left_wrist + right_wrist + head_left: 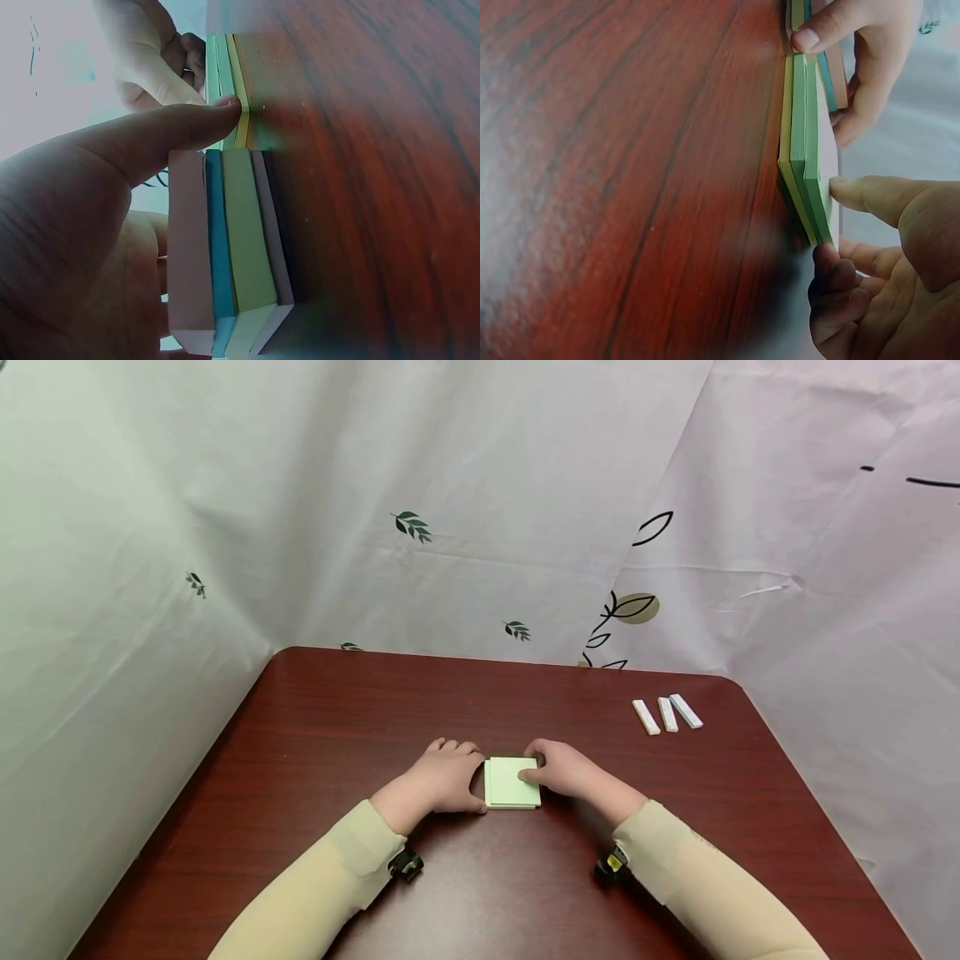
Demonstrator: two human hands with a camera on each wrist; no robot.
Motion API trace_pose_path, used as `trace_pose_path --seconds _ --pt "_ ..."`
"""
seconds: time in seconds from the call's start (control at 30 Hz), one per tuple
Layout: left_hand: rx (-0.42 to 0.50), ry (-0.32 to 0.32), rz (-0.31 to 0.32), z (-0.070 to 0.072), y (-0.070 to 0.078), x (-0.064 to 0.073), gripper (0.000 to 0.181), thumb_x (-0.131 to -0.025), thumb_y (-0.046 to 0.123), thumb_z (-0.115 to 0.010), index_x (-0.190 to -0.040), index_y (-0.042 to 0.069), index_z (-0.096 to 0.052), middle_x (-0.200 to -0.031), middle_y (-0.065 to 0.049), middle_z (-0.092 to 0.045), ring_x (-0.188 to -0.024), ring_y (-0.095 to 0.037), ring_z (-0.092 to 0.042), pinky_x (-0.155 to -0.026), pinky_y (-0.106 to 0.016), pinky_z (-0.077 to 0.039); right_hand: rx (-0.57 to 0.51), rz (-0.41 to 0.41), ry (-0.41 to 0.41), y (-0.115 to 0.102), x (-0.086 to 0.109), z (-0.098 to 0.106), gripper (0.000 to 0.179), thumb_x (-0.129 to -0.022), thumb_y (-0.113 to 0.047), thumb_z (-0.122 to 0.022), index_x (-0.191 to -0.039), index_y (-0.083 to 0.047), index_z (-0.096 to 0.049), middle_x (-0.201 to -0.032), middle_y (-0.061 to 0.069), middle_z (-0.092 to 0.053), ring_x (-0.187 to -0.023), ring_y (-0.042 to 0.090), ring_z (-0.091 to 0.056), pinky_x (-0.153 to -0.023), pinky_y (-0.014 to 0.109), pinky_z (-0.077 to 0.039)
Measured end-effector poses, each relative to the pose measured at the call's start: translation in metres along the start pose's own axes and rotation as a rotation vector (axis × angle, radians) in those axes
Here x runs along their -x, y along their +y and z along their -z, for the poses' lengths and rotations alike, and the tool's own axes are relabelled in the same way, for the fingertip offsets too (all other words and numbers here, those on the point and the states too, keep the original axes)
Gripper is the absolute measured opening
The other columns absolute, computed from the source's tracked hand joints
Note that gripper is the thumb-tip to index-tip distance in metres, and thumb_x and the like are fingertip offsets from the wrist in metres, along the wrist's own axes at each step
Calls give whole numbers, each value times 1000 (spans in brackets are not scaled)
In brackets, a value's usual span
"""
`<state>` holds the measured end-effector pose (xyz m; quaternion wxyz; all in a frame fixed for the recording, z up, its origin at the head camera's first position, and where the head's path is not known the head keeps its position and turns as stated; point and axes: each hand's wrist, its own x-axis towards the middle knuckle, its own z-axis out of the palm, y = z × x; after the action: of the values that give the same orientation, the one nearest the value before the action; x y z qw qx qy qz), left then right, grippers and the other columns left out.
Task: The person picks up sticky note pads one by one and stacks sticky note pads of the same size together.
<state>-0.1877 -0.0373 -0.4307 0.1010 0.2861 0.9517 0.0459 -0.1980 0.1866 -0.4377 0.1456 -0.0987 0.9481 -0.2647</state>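
A stack of sticky note pads [504,789], yellow at the bottom with green pads above, lies mid-table; the top pad sits slightly askew. My right hand [562,768] pinches it at the right, thumb on the top face and fingers curled at the edge [823,251]. Close on the left is a second stack of pads [247,232], with pink, blue, yellow-green and mauve layers, hidden under my left hand [447,778] in the head view. That hand holds the stack between thumb and fingers, its thumb tip [229,103] touching the green stack's corner.
Three small white bars [667,714] lie apart from the hands at the back right of the dark red wooden table [360,702]. Pale curtains [465,468] with leaf prints hang behind the table and along its sides.
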Motion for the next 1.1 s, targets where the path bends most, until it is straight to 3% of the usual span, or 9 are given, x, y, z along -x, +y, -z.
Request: trace_pose_path --seconds 0.43,1.1 --pt "-29 18 7 2 3 0 79 -72 58 -80 -133 12 -60 -133 -4 -57 -124 -28 -51 -110 -52 -30 -9 31 5 -1 -1 -3 23 -88 -27 -76 -103 -12 -66 -78 1 -56 -68 15 -51 -63 31 -41" --pt "-35 21 8 3 5 -1 75 -69 55 -84 -128 13 -63 -130 -4 -58 -121 -28 -53 -109 -51 -32 -5 9 2 -5 0 -5 25 -88 -28 -76 -104 -11 -66 -80 0 -57 -70 15 -51 -65 31 -42"
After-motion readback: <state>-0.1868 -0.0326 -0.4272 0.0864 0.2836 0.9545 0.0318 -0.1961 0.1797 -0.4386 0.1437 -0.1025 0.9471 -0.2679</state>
